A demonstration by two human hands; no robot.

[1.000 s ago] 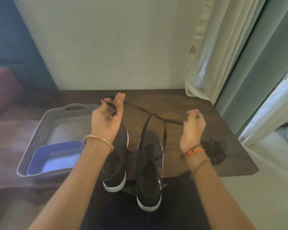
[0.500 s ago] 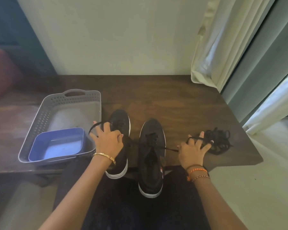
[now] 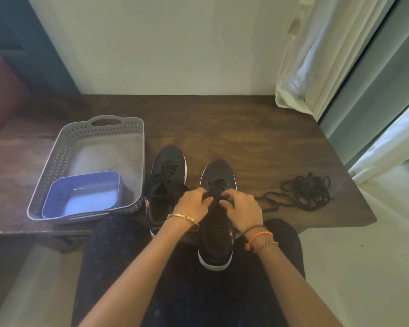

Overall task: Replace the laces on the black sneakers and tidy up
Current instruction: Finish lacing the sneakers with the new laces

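Two black sneakers with white soles: left one [image 3: 167,182] just beside grey perforated plastic basket [image 3: 57,166], holding blue square plastic tub [image 3: 85,194]. Left hand [image 3: 193,205], right hand [image 3: 242,208] curled, pinching lace on right sneaker [image 3: 219,175]. Loose black lace pile [image 3: 307,191] on dark wooden table [image 3: 246,128].

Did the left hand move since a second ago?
Yes. The left hand came down from above the grey basket's handle end to the right sneaker, meeting the right hand.

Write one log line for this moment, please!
both hands | gripping lace on right sneaker | loose laces on table
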